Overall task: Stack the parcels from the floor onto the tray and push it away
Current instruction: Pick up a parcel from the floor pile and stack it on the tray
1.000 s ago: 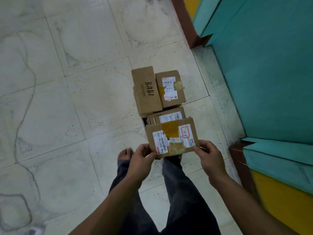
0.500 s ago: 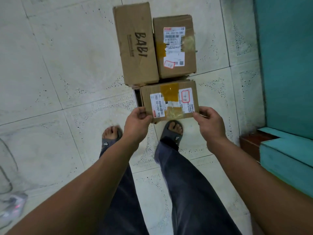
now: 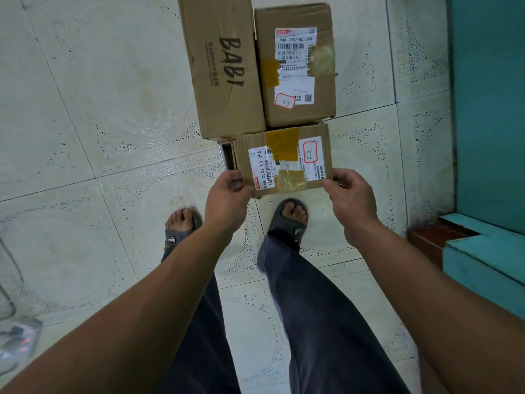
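I hold a flat cardboard parcel (image 3: 284,160) with white labels and brown tape by its near corners, my left hand (image 3: 228,191) on the left corner and my right hand (image 3: 348,191) on the right. It lies level over the near end of a stack, hiding what is under it. Beyond it stand a long box marked BABI (image 3: 224,66) and, to its right, a labelled box (image 3: 295,66), side by side. A dark slotted edge of the tray (image 3: 227,157) shows just left of the held parcel; the tray's remainder is hidden.
Pale tiled floor (image 3: 99,123) surrounds the stack. My sandalled feet (image 3: 292,217) stand just short of it. A teal wall (image 3: 488,109) with a teal and brown step (image 3: 454,240) runs along the right. A clear plastic object (image 3: 17,342) lies at the far left edge.
I have stepped closer and bent over the stack. The parcel in both hands has come down lower, level over the stack's near end.
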Available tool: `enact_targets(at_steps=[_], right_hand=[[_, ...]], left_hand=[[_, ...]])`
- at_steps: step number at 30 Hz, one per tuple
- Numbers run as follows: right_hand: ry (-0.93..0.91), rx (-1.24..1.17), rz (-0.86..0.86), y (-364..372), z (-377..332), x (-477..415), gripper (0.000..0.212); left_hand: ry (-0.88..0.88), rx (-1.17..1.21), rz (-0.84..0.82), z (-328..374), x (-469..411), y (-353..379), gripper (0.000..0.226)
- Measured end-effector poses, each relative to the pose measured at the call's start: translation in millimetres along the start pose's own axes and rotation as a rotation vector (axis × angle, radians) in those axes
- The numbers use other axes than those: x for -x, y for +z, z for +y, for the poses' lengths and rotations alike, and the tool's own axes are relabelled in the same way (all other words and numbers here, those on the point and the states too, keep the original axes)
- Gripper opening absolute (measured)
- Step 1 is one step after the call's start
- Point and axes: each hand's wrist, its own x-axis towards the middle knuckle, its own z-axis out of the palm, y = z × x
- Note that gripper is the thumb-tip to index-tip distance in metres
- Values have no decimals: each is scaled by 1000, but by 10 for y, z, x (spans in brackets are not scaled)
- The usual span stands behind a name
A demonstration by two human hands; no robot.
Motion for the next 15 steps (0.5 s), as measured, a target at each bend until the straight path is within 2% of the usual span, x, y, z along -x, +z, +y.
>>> enact_targets(at_steps=[6,15], right_hand=[[16,8,-7,0,45,-7,22],[56,39,-34,-278,-62,320,32]], left_hand=[[3,-48,-14,-44,-26,-2,24],[45,-50,17,127,346,-218,37]])
